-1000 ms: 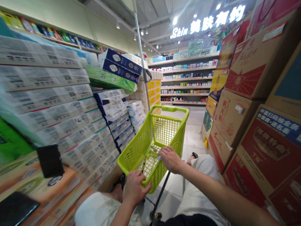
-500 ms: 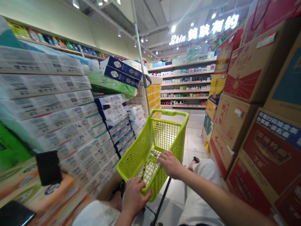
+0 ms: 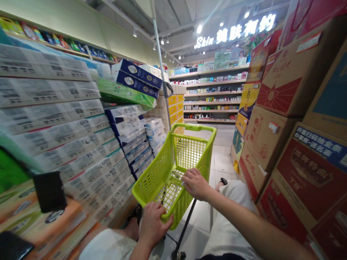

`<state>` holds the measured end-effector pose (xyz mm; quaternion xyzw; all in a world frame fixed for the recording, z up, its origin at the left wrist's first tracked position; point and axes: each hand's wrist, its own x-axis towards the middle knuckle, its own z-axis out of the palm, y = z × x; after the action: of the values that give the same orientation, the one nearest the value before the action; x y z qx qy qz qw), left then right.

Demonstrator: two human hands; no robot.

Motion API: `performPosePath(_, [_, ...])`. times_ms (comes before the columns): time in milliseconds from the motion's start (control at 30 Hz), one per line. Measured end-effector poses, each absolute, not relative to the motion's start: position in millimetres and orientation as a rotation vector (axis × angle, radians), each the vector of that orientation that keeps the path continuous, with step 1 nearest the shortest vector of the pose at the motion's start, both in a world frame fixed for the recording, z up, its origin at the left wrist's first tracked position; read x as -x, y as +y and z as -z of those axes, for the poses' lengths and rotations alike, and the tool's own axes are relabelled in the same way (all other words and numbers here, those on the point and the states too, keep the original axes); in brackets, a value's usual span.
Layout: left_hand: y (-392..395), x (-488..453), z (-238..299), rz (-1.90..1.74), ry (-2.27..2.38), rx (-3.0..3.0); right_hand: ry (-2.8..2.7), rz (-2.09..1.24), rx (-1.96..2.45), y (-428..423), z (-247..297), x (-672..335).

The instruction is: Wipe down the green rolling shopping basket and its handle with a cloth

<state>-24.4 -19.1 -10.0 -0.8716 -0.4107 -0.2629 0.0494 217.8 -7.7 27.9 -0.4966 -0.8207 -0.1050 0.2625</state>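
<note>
A lime-green plastic shopping cart (image 3: pixel 150 180) with grid walls stands between my legs. Nothing lies in the visible part of its basket. My left hand (image 3: pixel 154 222) is closed over the near rim, thumb outside and fingers inside. At the right side rim, my right hand (image 3: pixel 195 185) is closed with its fingers bent over the edge. A small white patch that looks like a cloth (image 3: pixel 183 184) shows at its fingertips; most of it is hidden by the hand. Below the basket a dark metal leg (image 3: pixel 187 225) runs down to a wheel.
Wrapped tissue packs (image 3: pixel 67 119) are stacked high at left. A black phone-like object (image 3: pixel 49 191) and another dark device (image 3: pixel 15 245) rest on orange packs (image 3: pixel 73 213). Cardboard cartons (image 3: pixel 282 83) rise at right. Stocked shelves (image 3: pixel 214 103) stand beyond a metal pole (image 3: pixel 162 68).
The view has shifted slightly, so the cart and stacks sit a little further left and higher. Both hands keep nearly the same places on the rim.
</note>
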Motion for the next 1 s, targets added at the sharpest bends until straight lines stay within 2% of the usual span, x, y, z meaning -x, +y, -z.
performPosePath(100, [-19, 23, 11, 0.834, -1.24, 2.642, -2.145, 0.264, 1.367, -12, -23, -210])
performPosePath(333, [-17, 27, 13, 0.809, -1.216, 2.656, -2.396, 0.188, 1.059, -30, -15, -182])
performPosePath(567, [-16, 25, 16, 0.825, -1.237, 2.65, -2.131, 0.266, 1.384, -5, -25, -217])
performPosePath(833, [-19, 26, 16, 0.817, -1.273, 2.651, -2.349, 0.215, 1.114, -22, -15, -190])
performPosePath(1000, [-18, 26, 16, 0.83, -1.27, 2.641, -2.181, 0.301, 1.325, -3, -22, -212])
